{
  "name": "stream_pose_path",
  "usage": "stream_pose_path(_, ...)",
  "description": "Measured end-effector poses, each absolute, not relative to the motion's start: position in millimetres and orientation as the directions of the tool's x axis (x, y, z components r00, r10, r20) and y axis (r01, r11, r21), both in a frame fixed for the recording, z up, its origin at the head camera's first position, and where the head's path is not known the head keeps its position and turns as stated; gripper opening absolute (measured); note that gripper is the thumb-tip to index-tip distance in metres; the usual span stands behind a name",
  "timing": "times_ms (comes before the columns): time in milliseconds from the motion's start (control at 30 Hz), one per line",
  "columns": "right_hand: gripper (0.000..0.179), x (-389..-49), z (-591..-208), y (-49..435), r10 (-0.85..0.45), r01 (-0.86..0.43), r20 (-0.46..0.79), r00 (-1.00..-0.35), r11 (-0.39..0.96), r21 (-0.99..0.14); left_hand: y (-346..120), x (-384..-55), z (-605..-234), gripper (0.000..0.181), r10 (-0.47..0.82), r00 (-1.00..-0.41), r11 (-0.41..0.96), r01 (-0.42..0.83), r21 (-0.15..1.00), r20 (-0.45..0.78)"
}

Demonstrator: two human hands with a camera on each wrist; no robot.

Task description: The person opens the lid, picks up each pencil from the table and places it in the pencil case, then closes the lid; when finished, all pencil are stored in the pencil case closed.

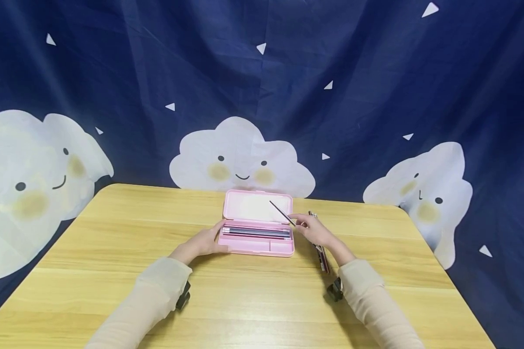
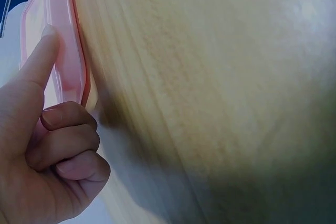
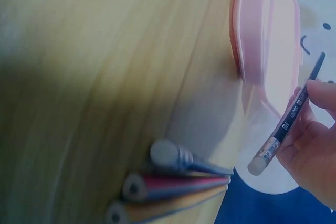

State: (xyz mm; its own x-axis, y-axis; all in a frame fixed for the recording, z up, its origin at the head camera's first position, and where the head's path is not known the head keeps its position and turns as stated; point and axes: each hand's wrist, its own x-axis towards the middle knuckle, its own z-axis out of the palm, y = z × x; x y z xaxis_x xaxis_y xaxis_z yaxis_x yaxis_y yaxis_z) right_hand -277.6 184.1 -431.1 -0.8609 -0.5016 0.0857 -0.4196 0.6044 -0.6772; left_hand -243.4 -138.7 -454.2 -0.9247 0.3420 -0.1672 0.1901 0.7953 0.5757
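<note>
A pink pencil case (image 1: 248, 245) lies on the table with its lid (image 1: 257, 206) swung back. Several pencils (image 1: 255, 232) fill its long rear compartment. At the case's left end, my left hand (image 1: 204, 241) holds on, the thumb at the front corner; the left wrist view shows its other fingers curled beside the case. Between thumb and fingers, my right hand (image 1: 313, 230) pinches a dark pencil (image 3: 295, 109) with an eraser end, raised and slanted over the case's right side.
More loose pencils (image 1: 322, 259) lie on the wooden table (image 1: 244, 300) below the right hand, some with eraser ends. Behind the table's far edge hangs a dark blue curtain (image 1: 227, 72) printed with smiling clouds.
</note>
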Motion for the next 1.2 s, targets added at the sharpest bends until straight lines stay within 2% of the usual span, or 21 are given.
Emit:
stream_pose_path(767, 0.031, -280, -437, 140, -0.639, -0.514, 0.070, -0.766, 0.543, -0.664, -139, -243, -453, 0.094, 0.332, -0.923, 0.799, 0.163, 0.579, -0.197)
stream_pose_path(1200, 0.026, -282, -442, 120, -0.675, -0.545, 0.064, -0.735, 0.531, -0.648, -140, -244, -453, 0.093, 0.335, -0.923, 0.794, 0.168, 0.583, -0.190)
